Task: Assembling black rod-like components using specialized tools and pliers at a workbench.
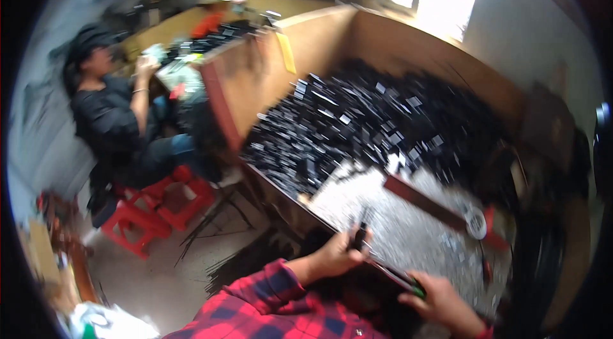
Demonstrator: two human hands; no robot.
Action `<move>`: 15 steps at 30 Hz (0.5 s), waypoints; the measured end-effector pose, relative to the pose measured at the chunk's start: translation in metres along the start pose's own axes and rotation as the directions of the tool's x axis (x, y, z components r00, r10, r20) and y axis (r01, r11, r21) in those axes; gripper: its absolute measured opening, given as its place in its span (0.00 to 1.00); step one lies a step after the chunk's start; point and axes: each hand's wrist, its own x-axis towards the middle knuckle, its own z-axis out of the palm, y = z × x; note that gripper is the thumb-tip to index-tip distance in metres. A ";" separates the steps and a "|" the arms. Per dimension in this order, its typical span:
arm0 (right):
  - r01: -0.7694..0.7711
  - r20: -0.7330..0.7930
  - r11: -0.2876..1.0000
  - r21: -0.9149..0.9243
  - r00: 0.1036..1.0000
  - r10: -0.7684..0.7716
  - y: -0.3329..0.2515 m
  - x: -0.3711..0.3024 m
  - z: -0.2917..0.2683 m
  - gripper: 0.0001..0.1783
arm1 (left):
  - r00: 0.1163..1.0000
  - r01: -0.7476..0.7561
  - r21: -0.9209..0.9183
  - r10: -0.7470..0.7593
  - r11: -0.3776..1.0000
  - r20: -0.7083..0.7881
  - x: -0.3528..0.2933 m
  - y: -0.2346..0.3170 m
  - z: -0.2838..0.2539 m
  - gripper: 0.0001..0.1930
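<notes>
My left hand (333, 255) is closed around a small dark piece (361, 235) with shiny edges, held over the near edge of a worn grey work surface (389, 230). To its right, my right hand (445, 301) grips a slim dark tool (396, 275) with green on its handle. The tool points toward my left hand; blur hides its exact kind, and I cannot tell whether its tip touches the dark piece. Beyond both hands spreads a large heap of black pieces (357, 128) with pale, shiny faces.
A wooden-walled bin (306, 29) encloses the heap. On the work surface lie a reddish-brown bar (424, 203), a round whitish disc (476, 223) and a red object (497, 230). At left, a person (121, 109) sits on red plastic stools (137, 218). Thin dark strips (249, 259) lie on the floor.
</notes>
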 end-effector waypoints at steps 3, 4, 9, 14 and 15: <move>0.194 -0.221 0.981 0.000 0.957 -0.189 0.011 -0.011 0.017 0.08 | 0.995 -0.072 -0.037 0.074 0.997 0.066 0.004 -0.011 0.003 0.14; 0.128 -0.272 0.983 0.133 0.958 -0.088 0.020 -0.017 0.021 0.11 | 0.997 -0.069 0.057 0.066 0.996 0.047 0.004 -0.010 0.002 0.13; -0.128 -0.185 0.799 0.588 0.940 0.287 0.038 -0.024 0.013 0.28 | 0.982 -0.178 0.361 0.189 0.915 0.005 -0.004 -0.003 0.007 0.14; 0.020 -0.454 0.878 0.478 0.862 0.228 0.034 -0.023 -0.004 0.35 | 0.994 -0.088 0.297 0.104 0.951 -0.038 0.002 -0.002 0.010 0.11; 0.038 -0.454 0.842 0.539 0.855 0.252 0.031 -0.019 -0.003 0.36 | 0.995 -0.070 0.273 0.085 0.959 -0.044 -0.002 -0.004 0.011 0.11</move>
